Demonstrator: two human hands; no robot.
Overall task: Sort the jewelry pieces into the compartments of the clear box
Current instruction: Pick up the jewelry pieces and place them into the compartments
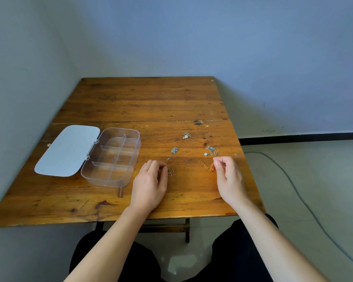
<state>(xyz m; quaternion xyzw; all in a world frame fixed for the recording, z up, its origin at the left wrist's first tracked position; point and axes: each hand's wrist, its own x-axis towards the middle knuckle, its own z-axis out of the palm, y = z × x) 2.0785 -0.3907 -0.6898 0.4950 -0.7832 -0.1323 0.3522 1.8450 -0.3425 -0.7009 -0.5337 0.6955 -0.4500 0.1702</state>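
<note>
Both hands pinched jewelry near the bench's front edge.
The left hand [150,181] had its fingers [161,165] narrowed on a small silver piece [170,173]; the right hand [228,174] pinched a gold chain [207,165] lying on the bench [143,102]. Three more silver pieces lay beyond, apart. The clear box [111,157] stood open to the left, compartments bare, lid [67,150] flat.

left hand [151,183] fingers curled, pinching | right hand [228,176] pinching

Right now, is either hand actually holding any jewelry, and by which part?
The right hand pinches the gold chain at its red-tipped end. The left hand fingers a small silver piece; the hold cannot be told.
</note>
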